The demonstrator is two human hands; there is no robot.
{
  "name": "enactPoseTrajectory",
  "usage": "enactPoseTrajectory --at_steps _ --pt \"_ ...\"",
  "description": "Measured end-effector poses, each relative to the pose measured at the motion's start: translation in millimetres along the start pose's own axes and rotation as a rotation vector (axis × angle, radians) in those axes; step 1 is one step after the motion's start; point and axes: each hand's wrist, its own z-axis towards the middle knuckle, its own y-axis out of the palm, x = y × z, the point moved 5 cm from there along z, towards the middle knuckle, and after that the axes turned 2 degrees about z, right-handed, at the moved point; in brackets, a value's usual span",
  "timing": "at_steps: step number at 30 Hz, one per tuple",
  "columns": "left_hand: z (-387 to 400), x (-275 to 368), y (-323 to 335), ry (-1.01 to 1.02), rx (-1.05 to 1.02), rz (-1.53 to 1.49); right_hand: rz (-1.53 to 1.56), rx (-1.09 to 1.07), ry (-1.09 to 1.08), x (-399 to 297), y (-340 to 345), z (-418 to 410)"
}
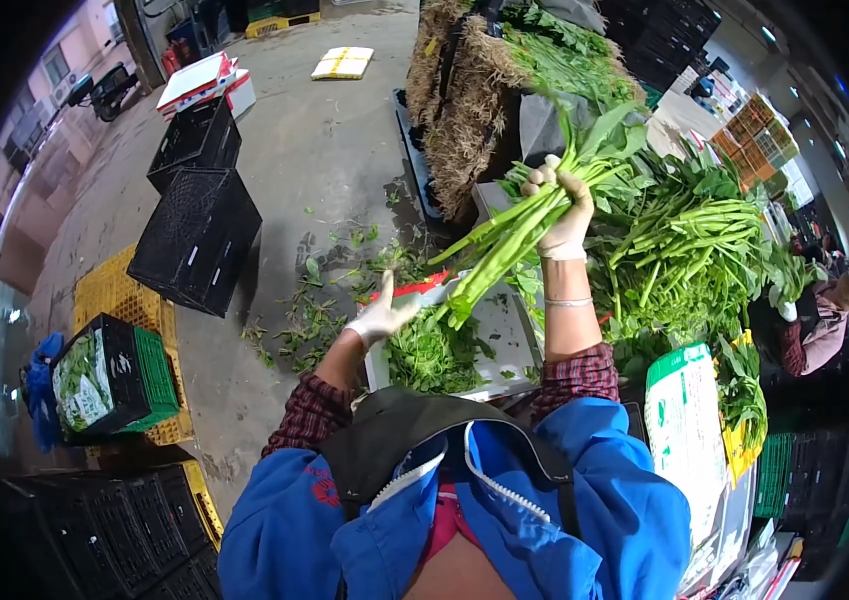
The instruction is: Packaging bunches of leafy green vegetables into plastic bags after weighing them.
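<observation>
My right hand (565, 214), in a pale glove, grips a bunch of leafy green stems (503, 240). The cut ends point down and left, and the leaves rise above the fist. To the left, my gloved left hand (382, 316) holds nothing, its thumb spread from its fingers. That hand hovers at the left side of a white tray or box (503, 341). Loose feathery greens (430, 352) lie inside, at its left. Right of the tray rises a large heap of long-stemmed greens (687, 240), its stems mostly lying sideways.
Trimmed leaves (312, 322) litter the concrete floor at left. Black crates (199, 240) stand beyond them, near a yellow pallet (106, 277). Ahead is a stack of rooted greens (469, 112). A white-and-green bag (683, 442) lies at right. Another person (822, 322) handles greens at far right.
</observation>
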Motion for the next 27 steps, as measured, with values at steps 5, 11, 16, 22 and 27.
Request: enactPoseTrajectory --at_steps 5,11,16,22,27 --pt "-27 88 -1 0.529 0.15 -0.025 -0.13 0.142 -0.045 19 -17 2" --pt "-18 36 4 0.249 0.126 -0.553 -0.138 0.277 -0.12 11 -22 7" --pt "-18 19 -20 0.245 0.221 0.003 -0.223 0.106 -0.089 3 -12 14" --pt "-27 129 -11 0.549 0.241 -0.058 -0.275 0.323 0.09 60 2 6" --pt "-44 139 -3 0.319 -0.54 -1.06 -0.489 -0.02 0.35 58 27 -4"
